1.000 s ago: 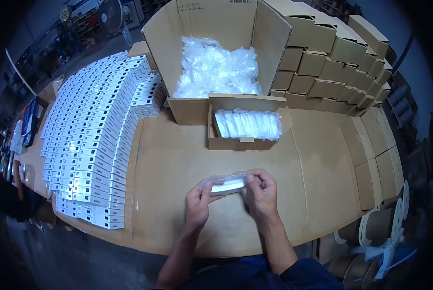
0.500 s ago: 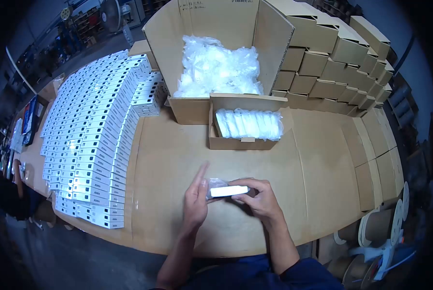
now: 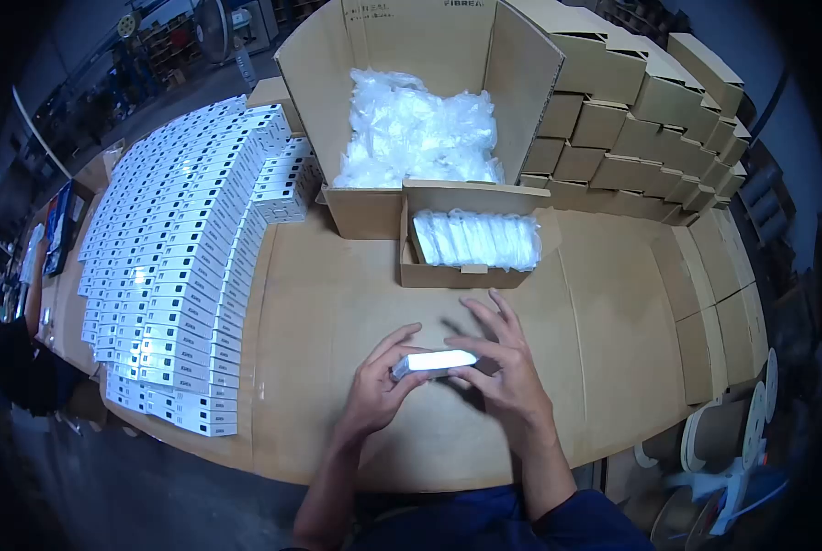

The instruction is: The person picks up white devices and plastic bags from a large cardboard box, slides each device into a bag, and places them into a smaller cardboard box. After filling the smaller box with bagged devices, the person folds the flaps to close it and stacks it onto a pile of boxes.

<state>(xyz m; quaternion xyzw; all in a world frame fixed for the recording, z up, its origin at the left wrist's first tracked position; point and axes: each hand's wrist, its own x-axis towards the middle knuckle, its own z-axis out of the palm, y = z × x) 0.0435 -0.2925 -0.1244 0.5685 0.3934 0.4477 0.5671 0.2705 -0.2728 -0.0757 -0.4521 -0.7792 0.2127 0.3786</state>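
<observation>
A small flat white box (image 3: 440, 361) with a clear plastic wrap at its left end is held level above the tabletop. My left hand (image 3: 379, 386) grips its left end, thumb in front and fingers behind. At the right end, the thumb and index finger of my right hand (image 3: 512, 372) close on the box, while its other fingers spread upward. Beyond my hands stands an open cardboard carton (image 3: 466, 276) filled with a row of plastic-wrapped white items (image 3: 475, 241).
Behind it, a large carton (image 3: 365, 211) contains a heap of clear plastic bags (image 3: 420, 133). Stacked white boxes (image 3: 181, 275) cover the left side. Brown cartons (image 3: 604, 124) are piled at the back right. Cable reels (image 3: 723, 427) stand lower right. Another person (image 3: 25, 367) is at far left.
My left fingers have closed onto the box's left end. My right hand's outer fingers have lifted and spread. The plastic at the left end now lies closer to the box.
</observation>
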